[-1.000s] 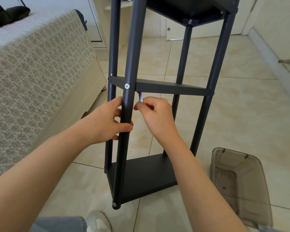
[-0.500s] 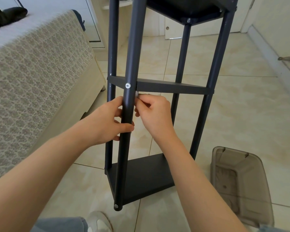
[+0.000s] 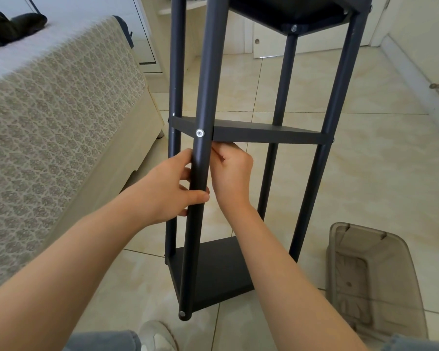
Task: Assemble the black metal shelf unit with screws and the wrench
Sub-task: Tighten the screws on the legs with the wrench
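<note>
The post (image 3: pixel 203 97) is gripped by the left hand (image 3: pixel 173 188) and the shelf's (image 3: pixel 264 134) corner screw (image 3: pixel 200 133) seemingly tightened from beneath — the curled right hand's (image 3: pixel 232 173) contents cannot be told — so a firm turn is called for.

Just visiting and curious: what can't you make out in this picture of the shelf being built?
Head view:
Whether the right hand holds a tool: its fingers are tucked under the middle shelf, behind the front post.
The top of the shelf unit: cut off by the upper edge.
What lies in the plastic bin: murky through tinted walls.
</note>
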Tool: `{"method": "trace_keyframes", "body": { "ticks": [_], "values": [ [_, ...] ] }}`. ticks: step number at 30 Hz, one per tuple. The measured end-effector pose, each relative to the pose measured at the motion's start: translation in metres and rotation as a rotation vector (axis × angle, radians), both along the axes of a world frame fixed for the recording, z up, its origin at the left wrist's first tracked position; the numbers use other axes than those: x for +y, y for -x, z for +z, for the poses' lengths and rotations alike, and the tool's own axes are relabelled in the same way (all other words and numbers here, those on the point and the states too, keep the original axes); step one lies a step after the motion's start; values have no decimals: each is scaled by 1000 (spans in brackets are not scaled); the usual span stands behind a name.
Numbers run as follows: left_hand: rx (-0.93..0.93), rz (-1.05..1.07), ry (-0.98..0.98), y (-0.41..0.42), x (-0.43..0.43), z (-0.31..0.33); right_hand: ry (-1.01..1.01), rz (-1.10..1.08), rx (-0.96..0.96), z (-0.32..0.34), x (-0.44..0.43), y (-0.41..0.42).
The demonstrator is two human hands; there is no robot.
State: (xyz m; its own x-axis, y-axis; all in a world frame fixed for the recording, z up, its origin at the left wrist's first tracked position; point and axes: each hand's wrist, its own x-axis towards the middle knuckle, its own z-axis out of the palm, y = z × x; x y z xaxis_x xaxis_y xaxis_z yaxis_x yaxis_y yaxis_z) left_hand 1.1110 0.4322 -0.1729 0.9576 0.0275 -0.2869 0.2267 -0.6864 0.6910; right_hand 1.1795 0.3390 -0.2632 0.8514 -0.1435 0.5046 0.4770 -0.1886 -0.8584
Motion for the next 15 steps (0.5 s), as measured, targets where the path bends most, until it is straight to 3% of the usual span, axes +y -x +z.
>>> {"method": "trace_keyframes", "body": {
  "ticks": [5,15],
  "values": [
    [-9,-12,-10,-1,-2,0,-17,52,58,0,-3,2],
    [1,-23,-60,3,0,2,207,147,233,-24,-66,34]
  ]
}}
